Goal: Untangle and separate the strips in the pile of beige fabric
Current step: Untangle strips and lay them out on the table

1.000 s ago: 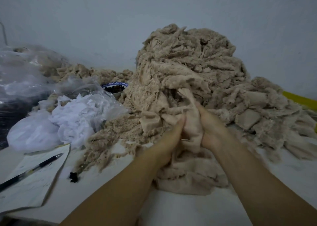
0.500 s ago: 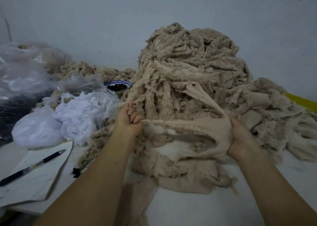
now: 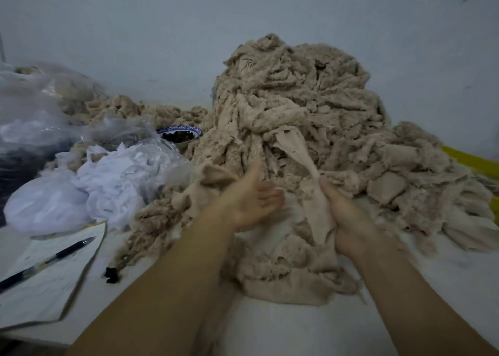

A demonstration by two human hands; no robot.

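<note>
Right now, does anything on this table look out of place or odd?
Yes. A blue-rimmed bowl of dark bits sits wedged between the beige fabric pile and the plastic bags, with fabric crowding its rim. A small black object also lies alone on the table beside the paper.

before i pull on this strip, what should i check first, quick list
1. Right hand grips the strip: ok.
2. Left hand steadying the fabric: not ok, it is open and grips nothing.
3. Strip's upper end out of the pile: not ok, it runs into the pile.
4. Strip free of knots inside: cannot tell, hidden.
5. Bowl out of the pull's way: ok, left of the pile.
6. Pen out of the way: ok, far left.
</note>
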